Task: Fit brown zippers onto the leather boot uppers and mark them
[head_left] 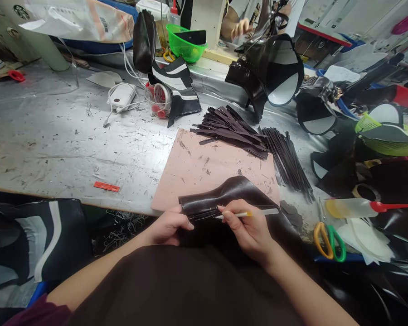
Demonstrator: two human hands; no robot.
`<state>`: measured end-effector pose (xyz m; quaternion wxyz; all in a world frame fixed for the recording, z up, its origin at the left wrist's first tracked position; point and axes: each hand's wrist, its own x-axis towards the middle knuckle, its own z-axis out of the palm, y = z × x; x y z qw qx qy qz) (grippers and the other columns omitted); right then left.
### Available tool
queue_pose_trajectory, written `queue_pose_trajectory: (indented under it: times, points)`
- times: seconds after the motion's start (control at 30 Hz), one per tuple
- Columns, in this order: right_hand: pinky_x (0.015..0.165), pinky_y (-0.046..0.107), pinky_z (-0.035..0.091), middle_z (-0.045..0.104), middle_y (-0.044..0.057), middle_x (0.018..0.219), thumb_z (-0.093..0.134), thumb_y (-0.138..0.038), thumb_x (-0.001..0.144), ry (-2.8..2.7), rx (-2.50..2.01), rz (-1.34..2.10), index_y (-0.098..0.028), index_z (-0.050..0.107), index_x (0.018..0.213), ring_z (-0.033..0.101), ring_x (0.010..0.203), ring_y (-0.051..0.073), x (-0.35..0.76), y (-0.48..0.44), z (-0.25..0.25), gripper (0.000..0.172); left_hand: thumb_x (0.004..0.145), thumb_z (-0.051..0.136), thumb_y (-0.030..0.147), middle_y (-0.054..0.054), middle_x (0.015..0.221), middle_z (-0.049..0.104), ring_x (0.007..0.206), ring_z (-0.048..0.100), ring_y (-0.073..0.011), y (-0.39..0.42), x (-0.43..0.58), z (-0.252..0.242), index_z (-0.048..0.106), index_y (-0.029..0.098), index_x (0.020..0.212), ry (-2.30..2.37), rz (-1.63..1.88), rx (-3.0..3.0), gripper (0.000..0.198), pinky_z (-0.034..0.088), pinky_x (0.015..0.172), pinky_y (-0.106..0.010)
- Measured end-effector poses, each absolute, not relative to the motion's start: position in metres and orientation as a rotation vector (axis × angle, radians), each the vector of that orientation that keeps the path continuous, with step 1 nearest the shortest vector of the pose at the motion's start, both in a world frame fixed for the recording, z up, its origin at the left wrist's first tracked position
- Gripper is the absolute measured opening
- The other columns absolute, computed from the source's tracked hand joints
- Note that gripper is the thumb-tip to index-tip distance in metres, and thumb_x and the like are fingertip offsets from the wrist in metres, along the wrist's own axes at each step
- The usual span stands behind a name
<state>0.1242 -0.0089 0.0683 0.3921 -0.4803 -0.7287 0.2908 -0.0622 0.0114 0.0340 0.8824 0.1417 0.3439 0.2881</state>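
My left hand (170,226) is closed on the left end of a dark brown leather boot piece (234,188), thumb on top. My right hand (250,228) grips a slim white pen (270,211) with a yellow band, its tip pointing left at several thin dark strips (204,214) along the piece's near edge. The leather lies partly on a pinkish board (187,167) and partly over my lap. Beyond it, a loose pile of dark zipper-like strips (231,131) rests on the board, with a neater bundle (287,160) to its right.
Orange-and-green scissors (328,242) and a glue bottle (350,208) lie at right. A red strip (106,186), white adapter (121,96) and clear jar (160,102) are on the silver tabletop (54,136). Behind stand a green basket (187,50) and boot parts (282,68). Another person's hand (241,29) shows beyond.
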Motion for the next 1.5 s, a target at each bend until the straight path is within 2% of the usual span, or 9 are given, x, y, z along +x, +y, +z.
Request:
queue_pose_trajectory:
  times: [0.27,0.6,0.77,1.13,1.5]
  points:
    - [0.062,0.029,0.049,0.055,0.001,0.062,0.046,-0.018,0.083,-1.845,-1.212,0.738,-0.019,0.053,0.074,0.055,0.061,0.013,0.126,-0.010,0.068,0.012,0.048,0.052,-0.001,-0.006,0.084,0.069,0.089,0.059,-0.0267,0.010,-0.060,0.040,0.063,0.013,0.100,0.773,0.584,0.287,0.055,0.043,0.081,-0.036]
    - [0.054,0.024,0.045,0.055,-0.001,0.064,0.046,-0.017,0.084,-1.680,-1.303,0.664,-0.019,0.054,0.075,0.055,0.058,0.011,0.129,-0.014,0.065,0.012,0.049,0.051,-0.001,-0.006,0.082,0.069,0.085,0.060,-0.0256,0.011,-0.061,0.049,0.064,0.012,0.099,0.794,0.560,0.281,0.053,0.045,0.077,-0.035]
    - [0.056,0.025,0.045,0.057,0.000,0.067,0.047,-0.017,0.083,-1.719,-1.291,0.656,-0.019,0.055,0.078,0.055,0.060,0.011,0.130,-0.013,0.062,0.009,0.049,0.051,0.000,-0.006,0.082,0.069,0.085,0.060,-0.0255,0.011,-0.060,0.049,0.063,0.013,0.099,0.783,0.560,0.290,0.054,0.045,0.077,-0.035]
    - [0.054,0.024,0.044,0.055,-0.001,0.062,0.046,-0.018,0.084,-1.729,-1.320,0.652,-0.019,0.054,0.074,0.054,0.057,0.011,0.131,-0.013,0.069,0.012,0.047,0.053,0.002,-0.004,0.081,0.068,0.086,0.060,-0.0254,0.010,-0.059,0.042,0.063,0.014,0.099,0.787,0.573,0.300,0.055,0.045,0.077,-0.034]
    - [0.056,0.025,0.045,0.053,-0.002,0.061,0.046,-0.017,0.084,-1.661,-1.296,0.721,-0.018,0.054,0.073,0.053,0.057,0.011,0.135,-0.017,0.067,0.014,0.047,0.053,0.002,-0.005,0.079,0.068,0.083,0.060,-0.0251,0.012,-0.057,0.049,0.064,0.013,0.092,0.840,0.548,0.299,0.048,0.045,0.074,-0.034]
